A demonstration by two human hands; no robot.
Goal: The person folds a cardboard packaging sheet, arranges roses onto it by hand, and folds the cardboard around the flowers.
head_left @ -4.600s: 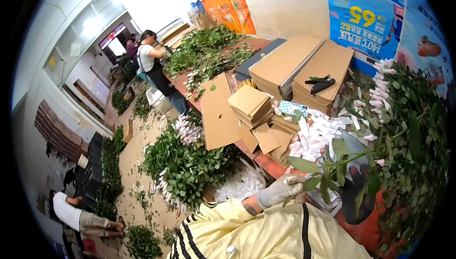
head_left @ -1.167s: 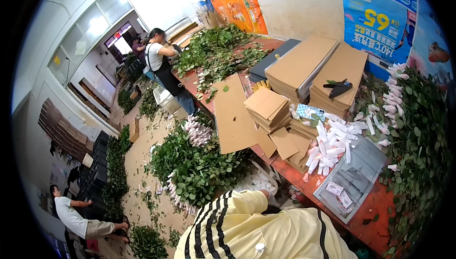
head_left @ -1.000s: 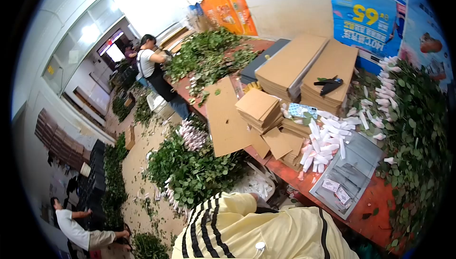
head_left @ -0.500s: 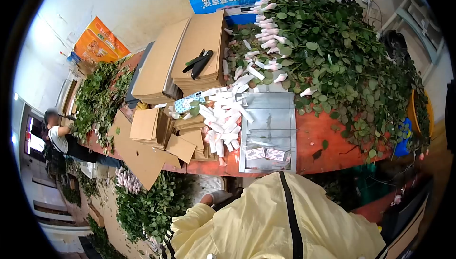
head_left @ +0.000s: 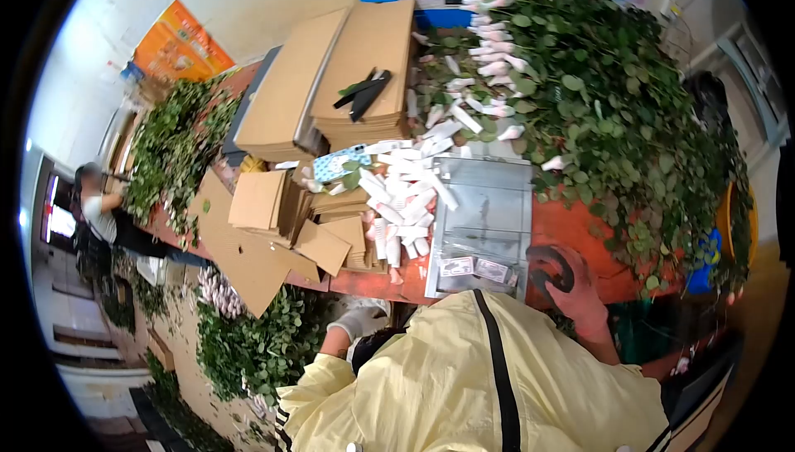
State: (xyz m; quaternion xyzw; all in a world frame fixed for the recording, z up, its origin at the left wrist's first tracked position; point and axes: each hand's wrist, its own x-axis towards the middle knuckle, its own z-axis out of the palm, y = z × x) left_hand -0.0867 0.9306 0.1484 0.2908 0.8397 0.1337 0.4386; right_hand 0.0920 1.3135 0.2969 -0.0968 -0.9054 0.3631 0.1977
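Observation:
My right hand [head_left: 581, 296], in a pinkish glove with dark fingers, is over the red table edge, just right of a grey metal tray [head_left: 486, 203]. Its fingers curve apart from the thumb, and nothing shows between them. Down by my yellow jacket [head_left: 431, 361], my left hand [head_left: 361, 319] wears a whitish glove; its fingers are not clear. Two small printed boxes [head_left: 457, 266] lie at the tray's near end. White sleeves [head_left: 406, 203] are heaped left of the tray. A black stapler [head_left: 369, 97] rests on a cardboard stack [head_left: 364, 46].
Leafy rose stems [head_left: 604, 104] with white-wrapped heads pile up at the right. Small cardboard pieces [head_left: 257, 199] and a blue patterned phone-like item [head_left: 341, 163] lie left. More stems [head_left: 257, 344] stand on the floor. Another person [head_left: 99, 212] stands far left.
My right hand has come into view beside the tray. My left hand shows more fully, near the table's front edge. The view has shifted slightly; the table items look unmoved.

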